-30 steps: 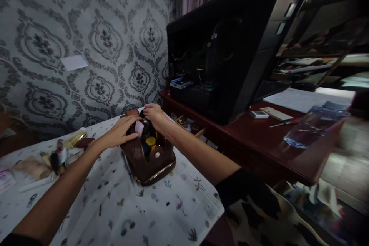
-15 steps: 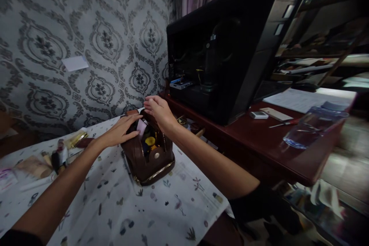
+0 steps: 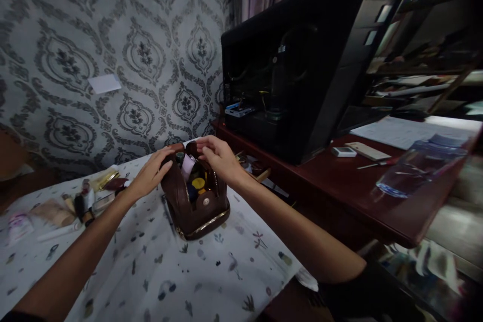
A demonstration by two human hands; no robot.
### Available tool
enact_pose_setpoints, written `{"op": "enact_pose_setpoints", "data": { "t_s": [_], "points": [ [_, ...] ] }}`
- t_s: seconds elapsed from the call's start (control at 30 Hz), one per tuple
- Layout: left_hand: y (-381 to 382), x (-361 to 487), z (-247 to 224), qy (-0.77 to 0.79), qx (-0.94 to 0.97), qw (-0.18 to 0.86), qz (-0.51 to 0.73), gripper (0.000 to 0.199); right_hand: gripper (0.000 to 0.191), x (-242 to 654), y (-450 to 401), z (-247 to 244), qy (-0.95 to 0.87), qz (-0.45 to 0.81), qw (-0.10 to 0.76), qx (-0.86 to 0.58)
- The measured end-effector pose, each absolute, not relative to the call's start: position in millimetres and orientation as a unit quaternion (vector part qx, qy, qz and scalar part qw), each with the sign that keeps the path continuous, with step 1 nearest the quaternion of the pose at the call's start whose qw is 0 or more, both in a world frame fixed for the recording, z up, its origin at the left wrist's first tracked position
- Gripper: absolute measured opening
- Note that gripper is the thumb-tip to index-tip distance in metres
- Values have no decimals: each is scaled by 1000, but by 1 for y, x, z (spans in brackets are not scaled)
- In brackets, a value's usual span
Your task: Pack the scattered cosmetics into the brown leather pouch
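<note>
A brown handbag [image 3: 190, 219] with gold zips stands unzipped on the table. Inside it are a pale pink tube [image 3: 187, 167], a round yellow item [image 3: 198, 183] and some dark items that I cannot make out. My left hand [image 3: 154, 171] lies along the bag's left rim, fingers stretched and thumb apart. At the right rear rim is my right hand [image 3: 219, 158], its fingers apart and slightly bent. Neither hand visibly holds a loose item. Part of the bag's right side is hidden behind the right hand.
Several cosmetics, among them a beige tube [image 3: 55, 215], lie on the patterned tablecloth [image 3: 158, 266] at left. A black computer case [image 3: 287, 90] stands on the reddish-brown desk [image 3: 332, 196] at right, with a clear bottle [image 3: 418, 166] and papers [image 3: 392, 132] nearby.
My left hand has drawn back left from over the opening to the bag's left rim. My right hand has shifted slightly right and down. The pink tube shows more fully.
</note>
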State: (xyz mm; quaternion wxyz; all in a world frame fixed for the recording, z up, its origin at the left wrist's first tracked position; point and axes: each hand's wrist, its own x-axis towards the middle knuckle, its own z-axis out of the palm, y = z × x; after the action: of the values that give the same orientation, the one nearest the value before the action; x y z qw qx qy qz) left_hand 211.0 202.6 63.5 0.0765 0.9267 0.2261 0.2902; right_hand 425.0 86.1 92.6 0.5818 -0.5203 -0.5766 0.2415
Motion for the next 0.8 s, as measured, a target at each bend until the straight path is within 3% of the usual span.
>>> {"op": "enact_pose_setpoints", "data": {
  "t_s": [0.23, 0.37, 0.53, 0.8],
  "points": [
    [185, 173, 30, 284, 908, 55, 303, 46, 25, 409, 52, 89, -639, 103, 548, -529],
    [176, 138, -3, 306, 918, 10, 253, 49, 27, 372, 18, 68, -765, 43, 496, -409],
    [173, 91, -38, 347, 912, -49, 211, 48, 24, 324, 11, 20, -885, 86, 294, -351],
    [159, 43, -68, 437, 880, -8, 186, 51, 28, 278, 44, -17, -834, 196, 228, -464]
  ]
}}
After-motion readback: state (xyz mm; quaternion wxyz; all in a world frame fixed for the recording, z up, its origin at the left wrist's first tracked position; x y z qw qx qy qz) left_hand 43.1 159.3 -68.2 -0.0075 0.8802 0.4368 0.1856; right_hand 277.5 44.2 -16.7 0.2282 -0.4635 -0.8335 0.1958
